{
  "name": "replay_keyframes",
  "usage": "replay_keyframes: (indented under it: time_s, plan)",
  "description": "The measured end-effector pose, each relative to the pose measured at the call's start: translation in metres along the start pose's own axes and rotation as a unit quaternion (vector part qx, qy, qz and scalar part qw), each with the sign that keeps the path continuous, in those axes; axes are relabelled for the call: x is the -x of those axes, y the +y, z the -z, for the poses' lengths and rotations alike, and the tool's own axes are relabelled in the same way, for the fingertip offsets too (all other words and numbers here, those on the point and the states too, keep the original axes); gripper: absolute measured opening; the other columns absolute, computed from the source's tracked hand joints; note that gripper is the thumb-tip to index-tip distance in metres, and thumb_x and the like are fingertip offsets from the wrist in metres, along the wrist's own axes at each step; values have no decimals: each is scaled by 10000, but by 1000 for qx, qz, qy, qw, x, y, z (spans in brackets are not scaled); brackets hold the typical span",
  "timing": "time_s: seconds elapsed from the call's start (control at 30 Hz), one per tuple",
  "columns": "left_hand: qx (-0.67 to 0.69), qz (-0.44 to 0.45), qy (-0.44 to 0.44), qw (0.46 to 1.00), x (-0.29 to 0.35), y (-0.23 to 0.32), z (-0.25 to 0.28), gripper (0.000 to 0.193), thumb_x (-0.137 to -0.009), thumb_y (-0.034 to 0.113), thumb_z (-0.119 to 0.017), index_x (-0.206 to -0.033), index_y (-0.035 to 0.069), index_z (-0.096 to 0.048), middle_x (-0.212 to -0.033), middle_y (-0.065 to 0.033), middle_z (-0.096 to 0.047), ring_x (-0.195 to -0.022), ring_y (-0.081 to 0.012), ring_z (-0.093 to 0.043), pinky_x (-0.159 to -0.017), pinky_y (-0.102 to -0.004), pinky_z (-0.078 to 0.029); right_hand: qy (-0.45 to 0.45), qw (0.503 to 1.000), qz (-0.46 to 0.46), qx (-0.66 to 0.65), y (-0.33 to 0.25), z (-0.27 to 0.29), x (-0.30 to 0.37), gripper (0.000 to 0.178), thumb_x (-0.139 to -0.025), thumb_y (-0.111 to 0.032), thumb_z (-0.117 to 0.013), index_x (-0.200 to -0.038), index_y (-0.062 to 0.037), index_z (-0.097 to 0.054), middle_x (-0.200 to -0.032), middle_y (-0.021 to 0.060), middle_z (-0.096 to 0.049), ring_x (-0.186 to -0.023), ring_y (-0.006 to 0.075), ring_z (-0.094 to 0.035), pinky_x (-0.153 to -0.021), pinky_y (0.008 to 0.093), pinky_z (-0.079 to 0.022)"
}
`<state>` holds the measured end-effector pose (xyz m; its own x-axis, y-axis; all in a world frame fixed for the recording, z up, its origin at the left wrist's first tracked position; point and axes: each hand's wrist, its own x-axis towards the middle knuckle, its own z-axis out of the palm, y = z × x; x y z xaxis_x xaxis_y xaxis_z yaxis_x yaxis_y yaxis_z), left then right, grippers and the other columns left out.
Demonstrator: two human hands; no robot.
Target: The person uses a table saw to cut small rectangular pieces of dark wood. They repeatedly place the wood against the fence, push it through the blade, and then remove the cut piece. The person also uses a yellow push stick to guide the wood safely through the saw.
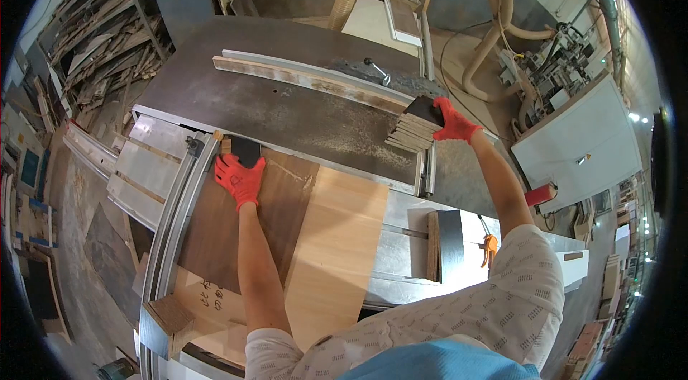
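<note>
My left hand (240,178), in a red glove, is at the far left corner of a brown wood panel (279,186). Its thumb and fingers curl around the near end of a small dark-faced wood block (246,151), whose underside is hidden. Beside a metal rail, my right hand (454,122), also red-gloved, grips the right side of a stack of short wood strips (411,130) with a dark top face. This stack rests on the dark machine table (308,120), close to the right end of a long fence (308,80).
A pale wood board (342,229) lies beside the brown panel. Nearer me on the right stand a dark-faced block (450,245) and an orange-handled clamp (489,249). A curved metal rail (170,215) runs along the left. Sawdust (365,143) covers part of the table.
</note>
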<state>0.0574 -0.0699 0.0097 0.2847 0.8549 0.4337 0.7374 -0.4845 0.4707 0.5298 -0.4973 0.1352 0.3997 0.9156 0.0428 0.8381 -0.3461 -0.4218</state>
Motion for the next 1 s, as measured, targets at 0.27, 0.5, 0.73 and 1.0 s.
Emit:
replay_keyframes:
  time_s: [0.27, 0.5, 0.73, 1.0]
  plan:
    - [-14, -3, 26, 1000, -1, -2, -3, 902, -641, 536, -928, -1326, 76, -564, -1452, -239, -539, -1414, -421, -456, -1148, -592, -350, 172, 978, 54, 102, -31, 4, -2, 1022, -585, -354, -989, -1439, -32, -530, -1512, 234, -524, -1462, 444, -443, -1201, 530, -383]
    - [25, -37, 115, 992, -3, -88, 75, 631, -740, 423, -885, -1201, 65, -645, -1381, -199, -610, -1399, -405, -489, -1147, -586, -350, 157, 968, 185, -62, -213, -111, -12, 627, -803, -272, -855, -1348, -65, -625, -1383, 215, -628, -1308, 415, -576, -1103, 534, -460]
    - [-262, 138, 48, 954, 20, -211, 171, 495, -965, 553, -643, -1166, 103, -697, -1205, -142, -698, -1227, -380, -602, -1166, -658, -319, -18, 970, 225, -87, -353, -271, -91, 774, -935, -523, -686, -1518, -47, -507, -1620, 200, -459, -1510, 373, -414, -1273, 504, -267]
    - [-253, 169, -3, 953, 28, -234, 185, 563, -950, 599, -618, -1190, 97, -697, -1271, -172, -691, -1248, -392, -613, -1189, -627, -306, -35, 985, 161, 45, -399, -338, -134, 855, -939, -556, -649, -1598, -62, -422, -1696, 165, -379, -1581, 331, -323, -1295, 539, -189]
